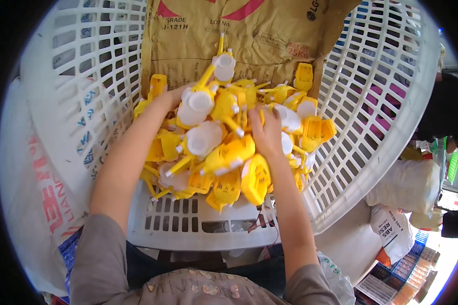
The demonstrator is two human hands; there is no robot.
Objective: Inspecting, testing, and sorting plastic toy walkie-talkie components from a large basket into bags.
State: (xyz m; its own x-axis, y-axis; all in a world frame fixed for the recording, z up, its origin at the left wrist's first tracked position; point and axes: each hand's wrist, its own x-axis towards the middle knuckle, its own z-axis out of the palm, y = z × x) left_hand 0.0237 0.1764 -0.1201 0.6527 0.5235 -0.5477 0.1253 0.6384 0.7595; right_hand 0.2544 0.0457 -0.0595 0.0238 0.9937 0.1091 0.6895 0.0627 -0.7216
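Inside a large white slotted plastic laundry-style basket, against a brown paper sack lining its far wall: one heap of small yellow moulded plastic parts with white round caps and thin yellow stems, piled at the basket's middle and far side.

Left hand: pushed into the heap from the left, fingers buried under white-capped pieces; it appears to scoop or cradle several parts, though whether the fingers are closed cannot be told, since the pieces cover them.

Right hand: laid on the heap right of centre, fingers bent down into the parts and pressing among them; a firm hold on any one piece is not visible.

Both forearms enter from the lower edge, in grey short sleeves.

Basket floor: slotted, bare near the person's side.

Surroundings: white woven sack with red lettering at the left, just beside the basket; white filled bags at the right; stacked small crates at lower right.
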